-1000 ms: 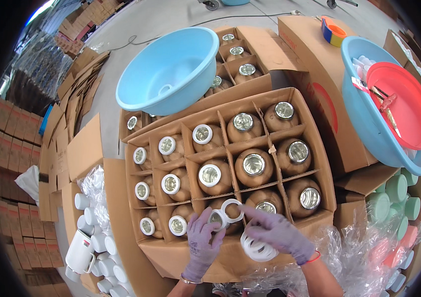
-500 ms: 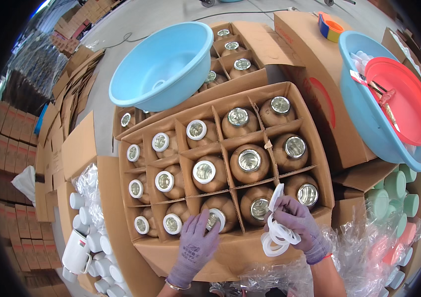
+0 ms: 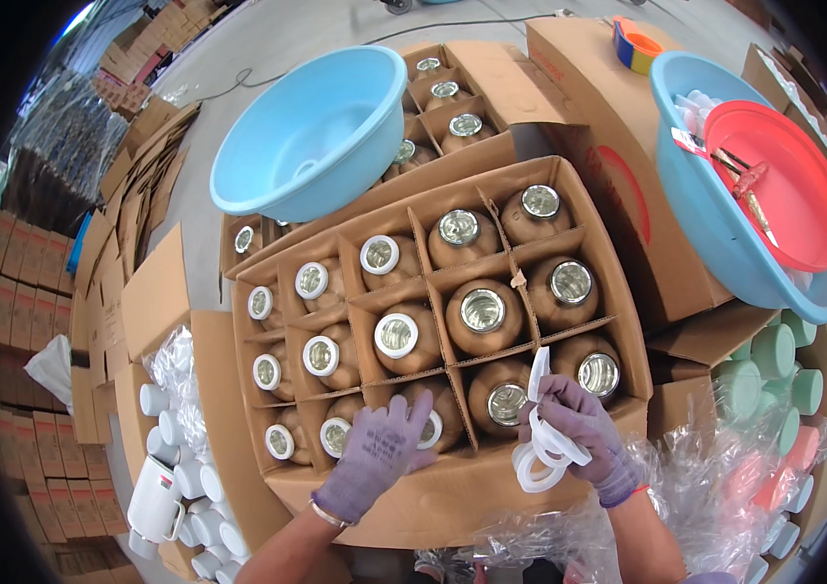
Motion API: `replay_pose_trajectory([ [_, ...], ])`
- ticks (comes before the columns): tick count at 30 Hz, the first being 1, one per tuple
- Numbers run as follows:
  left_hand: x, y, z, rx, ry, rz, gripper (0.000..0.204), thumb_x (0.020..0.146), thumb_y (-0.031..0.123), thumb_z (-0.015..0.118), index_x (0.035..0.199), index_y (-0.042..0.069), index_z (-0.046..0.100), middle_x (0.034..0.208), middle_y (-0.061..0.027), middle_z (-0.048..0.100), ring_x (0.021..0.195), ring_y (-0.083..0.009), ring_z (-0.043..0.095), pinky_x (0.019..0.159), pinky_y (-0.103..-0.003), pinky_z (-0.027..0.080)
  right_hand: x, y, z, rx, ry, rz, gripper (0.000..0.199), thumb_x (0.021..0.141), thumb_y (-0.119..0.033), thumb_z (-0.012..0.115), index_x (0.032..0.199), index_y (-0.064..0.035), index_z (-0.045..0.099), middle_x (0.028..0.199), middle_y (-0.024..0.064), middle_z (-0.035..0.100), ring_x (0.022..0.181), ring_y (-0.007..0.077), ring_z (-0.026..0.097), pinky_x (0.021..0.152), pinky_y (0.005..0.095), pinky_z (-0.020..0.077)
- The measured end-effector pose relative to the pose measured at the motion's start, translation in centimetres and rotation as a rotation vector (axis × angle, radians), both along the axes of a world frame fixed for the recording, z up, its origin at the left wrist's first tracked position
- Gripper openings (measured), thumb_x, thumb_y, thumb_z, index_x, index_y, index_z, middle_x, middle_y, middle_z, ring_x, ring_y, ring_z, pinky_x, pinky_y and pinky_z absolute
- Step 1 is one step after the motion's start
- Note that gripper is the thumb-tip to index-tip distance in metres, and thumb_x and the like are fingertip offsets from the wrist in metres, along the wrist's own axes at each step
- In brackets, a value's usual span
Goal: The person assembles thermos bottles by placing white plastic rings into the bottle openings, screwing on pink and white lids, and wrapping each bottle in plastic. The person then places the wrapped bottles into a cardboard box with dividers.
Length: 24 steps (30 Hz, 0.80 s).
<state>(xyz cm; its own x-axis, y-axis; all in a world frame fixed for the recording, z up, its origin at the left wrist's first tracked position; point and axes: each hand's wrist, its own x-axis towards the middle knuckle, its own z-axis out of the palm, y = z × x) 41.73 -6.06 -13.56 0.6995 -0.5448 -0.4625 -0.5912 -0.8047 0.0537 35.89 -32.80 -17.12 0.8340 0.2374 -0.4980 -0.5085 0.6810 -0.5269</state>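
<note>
Your L hand [image 3: 373,457] shifted left, fingers spread by white-rimmed flask [image 3: 445,404]; R hand [image 3: 591,428] grips white rings [image 3: 557,445] nr silver-mouthed flask [image 3: 496,378], same ctn [image 3: 423,508].

One head-worn fisheye camera, the left of a side-by-side pair, looks steeply down and forward from above the person's hands [image 3: 375,456], close below it between four and seven o'clock. The divided carton [image 3: 413,511] fills the near middle; toward twelve the view reaches far floor [image 3: 321,37], and stacked cartons [image 3: 19,302] bend at nine.
</note>
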Motion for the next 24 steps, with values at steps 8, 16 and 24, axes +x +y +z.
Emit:
replay_pose_trajectory([
  [8,0.2,1.8,-1.8,0.162,-0.202,-0.310,0.081,0.079,0.040,0.076,0.146,0.009,0.042,0.091,-0.0037,0.061,0.075,-0.0198,0.064,0.074,-0.035,0.048,0.4,0.2,0.4,0.027,0.019,0.057,0.031,0.096,-0.011,0.064,0.124,-0.0043,0.054,0.103,0.0104,0.066,0.088,0.0204,0.070,0.074,0.0320,0.0582],
  [16,1.1,-6.8,4.8,-0.776,0.435,0.695,0.030,0.094,0.021,0.069,0.113,-0.002,0.066,0.085,-0.0076,0.070,0.067,-0.0115,0.064,0.061,-0.024,0.050,-0.2,1.5,1.3,-0.377,-0.157,0.262,0.034,0.096,-0.012,0.065,0.128,-0.0025,0.060,0.106,0.0021,0.068,0.096,0.0069,0.063,0.084,0.0243,0.0524],
  [24,0.1,-6.2,-3.1,-0.617,-0.234,-0.029,0.034,0.081,0.011,0.069,0.114,0.005,0.065,0.118,-0.0137,0.059,0.106,-0.0302,0.061,0.094,-0.043,0.050,-1.1,-2.6,0.3,-0.188,-0.021,-0.323,0.030,0.096,-0.009,0.064,0.124,-0.0017,0.060,0.103,0.0058,0.067,0.091,0.0147,0.068,0.081,0.0302,0.0572],
])
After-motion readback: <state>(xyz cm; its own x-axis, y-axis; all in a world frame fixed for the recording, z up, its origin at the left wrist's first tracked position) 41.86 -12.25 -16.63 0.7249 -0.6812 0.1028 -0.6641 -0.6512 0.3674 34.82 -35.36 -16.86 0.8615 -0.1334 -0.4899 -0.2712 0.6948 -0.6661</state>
